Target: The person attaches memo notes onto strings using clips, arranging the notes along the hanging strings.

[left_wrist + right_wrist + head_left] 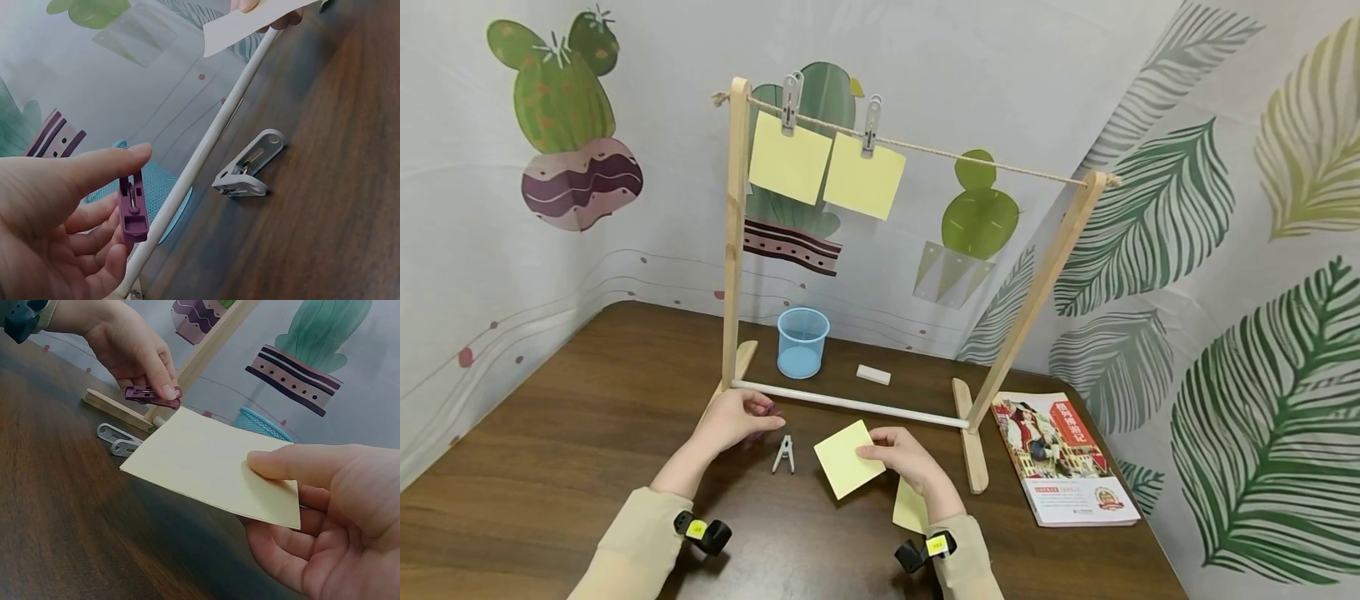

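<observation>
My left hand (737, 419) pinches a purple clothespin (133, 209) between thumb and fingers, just in front of the rack's white bottom bar. In my right hand (902, 457) is a yellow sticky note (848, 458), held at its edge with the thumb on top. Between the two hands a grey clothespin (784, 455) lies on the table. Another yellow note (911, 507) lies partly hidden under my right wrist. Above, two yellow notes (790, 158) hang from the rope (985, 160), each by a grey clothespin (870, 125).
The wooden rack (735, 242) stands across the table (535, 417). Behind its white bar (850, 403) are a blue mesh basket (801, 346) and a small white block (873, 375). A book (1060, 458) lies right of the rack's right foot (972, 442).
</observation>
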`<control>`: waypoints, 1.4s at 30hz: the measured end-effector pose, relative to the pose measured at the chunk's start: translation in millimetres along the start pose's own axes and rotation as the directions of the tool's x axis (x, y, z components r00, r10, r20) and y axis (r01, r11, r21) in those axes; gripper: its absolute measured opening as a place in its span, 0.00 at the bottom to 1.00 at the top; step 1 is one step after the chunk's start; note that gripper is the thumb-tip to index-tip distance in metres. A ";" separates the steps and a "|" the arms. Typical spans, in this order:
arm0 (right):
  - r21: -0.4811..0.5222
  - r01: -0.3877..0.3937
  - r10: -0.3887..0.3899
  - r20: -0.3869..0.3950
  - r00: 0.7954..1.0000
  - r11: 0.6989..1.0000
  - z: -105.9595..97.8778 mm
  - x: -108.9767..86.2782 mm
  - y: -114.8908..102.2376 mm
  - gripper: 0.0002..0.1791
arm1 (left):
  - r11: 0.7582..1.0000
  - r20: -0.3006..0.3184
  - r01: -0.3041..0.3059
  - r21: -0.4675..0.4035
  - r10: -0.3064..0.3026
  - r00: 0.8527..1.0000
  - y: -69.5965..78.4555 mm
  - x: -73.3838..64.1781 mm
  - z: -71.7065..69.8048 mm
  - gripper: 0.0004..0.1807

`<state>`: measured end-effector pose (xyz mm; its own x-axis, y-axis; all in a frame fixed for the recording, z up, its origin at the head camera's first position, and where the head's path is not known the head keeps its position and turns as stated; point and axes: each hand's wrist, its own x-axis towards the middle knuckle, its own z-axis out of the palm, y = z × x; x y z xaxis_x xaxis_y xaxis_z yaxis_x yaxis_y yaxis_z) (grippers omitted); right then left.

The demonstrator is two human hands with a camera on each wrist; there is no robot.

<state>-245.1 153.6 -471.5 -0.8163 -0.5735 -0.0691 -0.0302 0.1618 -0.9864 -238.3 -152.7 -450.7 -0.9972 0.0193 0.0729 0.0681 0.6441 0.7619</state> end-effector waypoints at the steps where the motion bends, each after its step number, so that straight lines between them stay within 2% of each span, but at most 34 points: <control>1: 0.002 0.007 -0.007 0.003 1.000 1.000 -0.1 0.1 0.3 0.19 | 1.000 -0.001 -0.003 -0.006 0.003 1.000 0.5 -0.2 0.0 0.19; 8: 0.010 -0.068 0.069 -0.049 0.996 0.998 1.6 3.2 0.7 0.20 | 0.999 -0.006 -0.023 -0.049 0.023 1.000 -1.4 -0.5 0.3 0.18; 11: 0.023 -0.074 0.075 -0.061 0.995 0.997 1.8 4.3 1.2 0.18 | 0.997 -0.012 -0.030 -0.069 0.029 0.999 -2.7 -0.3 1.0 0.18; 23: 0.066 -0.060 0.064 -0.069 0.996 0.996 1.6 6.1 4.3 0.19 | 0.984 0.008 -0.066 -0.167 0.068 0.998 -4.9 2.8 4.6 0.19; 36: 0.077 -0.040 0.045 -0.074 0.996 0.996 -0.8 5.4 3.6 0.19 | 0.973 0.027 -0.061 -0.224 0.069 0.997 -2.7 4.0 8.8 0.21; 42: 0.073 -0.039 0.045 -0.087 0.995 0.997 0.1 5.7 4.2 0.18 | 0.954 0.039 -0.055 -0.295 0.069 0.997 -3.1 2.6 11.9 0.23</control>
<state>-249.8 150.9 -476.0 -0.8637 -0.4939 -0.1003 0.0439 0.1246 -0.9912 -241.5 -145.6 -460.5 -0.9905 0.0938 0.1003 0.1292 0.3879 0.9126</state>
